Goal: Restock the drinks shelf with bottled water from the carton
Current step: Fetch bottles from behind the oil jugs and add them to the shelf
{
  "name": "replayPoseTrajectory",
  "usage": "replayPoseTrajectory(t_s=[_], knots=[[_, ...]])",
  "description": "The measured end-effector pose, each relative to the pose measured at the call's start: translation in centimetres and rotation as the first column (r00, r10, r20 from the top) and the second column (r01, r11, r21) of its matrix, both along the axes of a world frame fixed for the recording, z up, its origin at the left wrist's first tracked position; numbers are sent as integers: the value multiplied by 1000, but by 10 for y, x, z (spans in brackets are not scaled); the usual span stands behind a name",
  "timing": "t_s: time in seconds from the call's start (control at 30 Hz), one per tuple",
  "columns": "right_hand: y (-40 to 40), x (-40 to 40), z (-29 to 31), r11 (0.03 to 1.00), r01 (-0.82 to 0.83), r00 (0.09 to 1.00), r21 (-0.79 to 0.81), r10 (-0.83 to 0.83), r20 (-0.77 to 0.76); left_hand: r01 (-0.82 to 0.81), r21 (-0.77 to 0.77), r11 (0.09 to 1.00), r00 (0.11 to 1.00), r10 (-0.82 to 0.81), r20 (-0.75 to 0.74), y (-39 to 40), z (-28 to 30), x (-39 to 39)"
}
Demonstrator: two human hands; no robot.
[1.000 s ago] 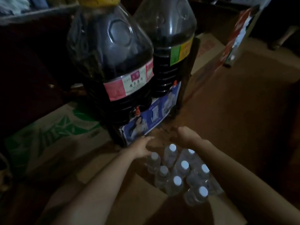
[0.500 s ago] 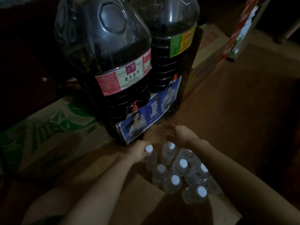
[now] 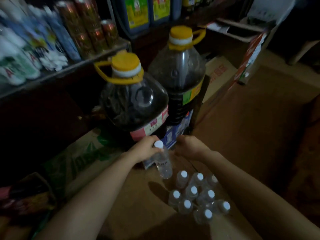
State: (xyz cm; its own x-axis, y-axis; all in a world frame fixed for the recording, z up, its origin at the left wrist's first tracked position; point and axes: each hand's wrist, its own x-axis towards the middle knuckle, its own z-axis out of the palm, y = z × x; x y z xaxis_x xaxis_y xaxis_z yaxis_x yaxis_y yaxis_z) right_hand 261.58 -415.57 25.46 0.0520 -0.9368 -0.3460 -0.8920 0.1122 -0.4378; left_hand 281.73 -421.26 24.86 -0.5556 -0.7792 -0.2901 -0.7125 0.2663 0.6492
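Observation:
My left hand (image 3: 146,147) grips a clear water bottle (image 3: 163,163) by its neck, white cap up, lifted above the open brown carton (image 3: 138,201). Several more white-capped water bottles (image 3: 194,193) stand packed together in the carton, below and right of the lifted one. My right hand (image 3: 189,147) hovers just right of the held bottle, back of the hand up, fingers curled; whether anything is in it is hidden. The drinks shelf (image 3: 65,71) runs along the upper left, holding blurred bottles and cans.
Two large dark jugs with yellow caps (image 3: 133,101) (image 3: 181,71) stand on a box right behind the carton. A green-printed carton (image 3: 78,158) lies at left, more cardboard boxes (image 3: 218,73) at back right. Brown floor (image 3: 251,127) stretches to the right.
My left hand closed on a bottle's neck and lifted it out of the carton. The camera tilted up, bringing the shelf and jug caps into view. The right hand stayed near the carton's far edge.

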Motion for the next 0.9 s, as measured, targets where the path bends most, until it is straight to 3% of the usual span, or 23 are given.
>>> replayPoseTrajectory(t_s=[0.3,0.53,0.67,0.9], knots=[[-12,65,208,992,-77,986,96,61,157,-127,77,989,971,140,-194,-18,238,62],[-36,157,370,995,-103,942,-3,98,321,-278,27,960,900,270,-342,-33,423,142],[-57,216,423,984,-172,958,-51,179,226,-375,-65,925,880,333,-340,-38,491,201],[-82,305,477,956,-255,891,-146,291,349,-521,-125,844,801,434,-412,-39,550,287]])
